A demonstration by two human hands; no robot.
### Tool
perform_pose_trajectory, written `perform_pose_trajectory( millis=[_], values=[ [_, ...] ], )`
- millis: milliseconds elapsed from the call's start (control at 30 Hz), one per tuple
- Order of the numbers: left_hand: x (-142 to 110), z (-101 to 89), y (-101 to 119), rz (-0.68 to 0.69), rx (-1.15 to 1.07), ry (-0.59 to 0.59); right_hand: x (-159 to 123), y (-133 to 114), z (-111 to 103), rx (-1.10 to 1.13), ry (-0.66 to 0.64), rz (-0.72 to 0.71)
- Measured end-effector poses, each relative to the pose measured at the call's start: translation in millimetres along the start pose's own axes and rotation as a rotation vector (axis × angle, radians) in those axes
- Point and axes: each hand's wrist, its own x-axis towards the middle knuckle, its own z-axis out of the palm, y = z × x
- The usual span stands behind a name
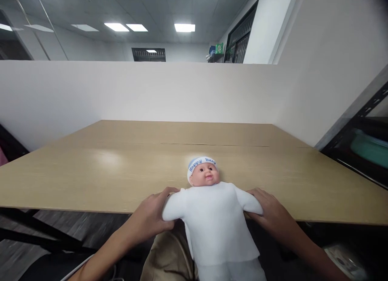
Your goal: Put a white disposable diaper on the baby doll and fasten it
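Observation:
A baby doll (pixel 214 220) in a white suit lies face up at the near edge of the wooden table (pixel 121 172), its legs hanging over the edge toward me. Its white headband reads "Happy Baby". My left hand (pixel 151 218) is closed around the doll's arm on the left side. My right hand (pixel 268 212) grips the doll's other arm on the right side, fingers curled over the sleeve.
A white partition wall (pixel 151 91) runs behind the table. A dark metal shelf rack (pixel 360 139) with a teal item stands at the right. Below the table edge I see tan fabric (pixel 169 256) on my lap and a dark floor.

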Motion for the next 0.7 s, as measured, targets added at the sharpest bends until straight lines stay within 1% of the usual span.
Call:
perform_pose_trajectory(
  millis=[133, 200, 300, 400, 567, 700],
  values=[
    [17.2, -7.5, -19.1, 0.010, 0.112, 0.072, 14.9, 13.8, 7.8, 0.034, 0.087, 0.097],
    [30.3, -10.2, -32.5, 0.006, 0.175, 0.124, 30.1, 21.4, 11.3, 0.013, 0.113, 0.146],
    [55.1, -14.4, -55.5, -0.003, 0.241, 0.192, 61.6, 32.4, 16.7, -0.038, 0.112, 0.179],
    [85.1, -16.6, -80.6, 0.002, 0.267, 0.231, 99.8, 41.5, 21.2, -0.058, 0.105, 0.148],
    [141.8, -16.7, -119.6, 0.042, 0.321, 0.264, 165.4, 56.3, 25.4, -0.054, 0.109, 0.014],
    [187.7, -23.4, -144.1, 0.050, 0.299, 0.271, 210.9, 69.8, 29.7, -0.082, 0.131, 0.009]
  ],
)
